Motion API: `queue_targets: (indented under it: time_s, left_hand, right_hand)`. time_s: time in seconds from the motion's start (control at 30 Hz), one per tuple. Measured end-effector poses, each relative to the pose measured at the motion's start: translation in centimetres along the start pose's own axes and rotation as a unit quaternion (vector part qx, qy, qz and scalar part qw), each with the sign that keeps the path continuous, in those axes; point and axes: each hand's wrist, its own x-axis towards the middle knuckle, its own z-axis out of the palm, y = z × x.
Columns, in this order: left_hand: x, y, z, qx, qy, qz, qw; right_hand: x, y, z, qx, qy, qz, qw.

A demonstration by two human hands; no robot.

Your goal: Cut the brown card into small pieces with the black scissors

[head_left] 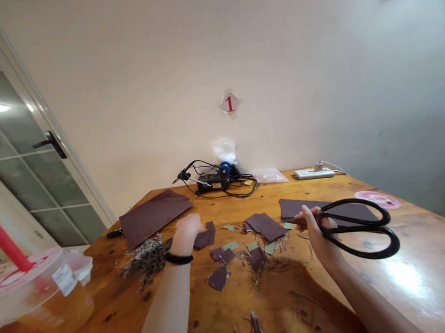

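My left hand (pixel 189 227), with a black band at the wrist, is closed at the left edge of a dark paper piece (pixel 207 236); its fingertips are hidden. My right hand (pixel 317 226) is wrapped round large black-handled scissors (pixel 354 227), handles to the right and blades toward the left. Dark and greenish paper scraps (pixel 257 259) and bits of dry stem lie between the hands. A bigger dark piece (pixel 266 226) lies behind them. Dried flowers (pixel 147 260) are left of my left hand.
Large dark sheets (pixel 156 214) lie at the back left, another sheet (pixel 344 212) behind the scissors. A black device with cables (pixel 213 181), a plastic bag (pixel 270 175) and a power strip (pixel 314 173) stand along the wall. A drink cup (pixel 58 304) is at the near left.
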Motion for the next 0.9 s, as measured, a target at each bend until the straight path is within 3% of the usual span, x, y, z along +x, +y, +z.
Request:
queue_targets:
  time_s: [0.23, 0.4, 0.53, 0.67, 0.73, 0.9]
  left_hand:
    - [-0.3, 1.1, 0.3, 0.034, -0.198, -0.054, 0.978]
    - [-1.1, 1.2, -0.1, 0.033, -0.243, -0.05, 0.968]
    - [-1.1, 1.3, -0.5, 0.042, -0.191, -0.002, 0.981]
    - [-0.9, 3.1, 0.0, 0.04, -0.03, 0.097, 0.994]
    - [-1.3, 5.1, 1.1, 0.033, 0.026, 0.168, 0.985]
    - [-3.1, 9.8, 5.3, 0.032, 0.033, 0.304, 0.951]
  right_hand:
    - [-0.1, 0.3, 0.2, -0.003, -0.009, -0.005, 1.0]
    - [0.1, 0.7, -0.1, -0.028, -0.014, -0.003, 0.999]
    - [0.3, 1.0, -0.3, -0.035, -0.011, -0.002, 0.999]
    - [0.5, 1.0, -0.4, -0.018, -0.004, -0.007, 1.0]
    - [0.5, 0.9, -0.4, -0.016, -0.003, -0.007, 1.0]
    - [0.3, 0.4, -0.5, -0.025, -0.008, -0.003, 1.0]
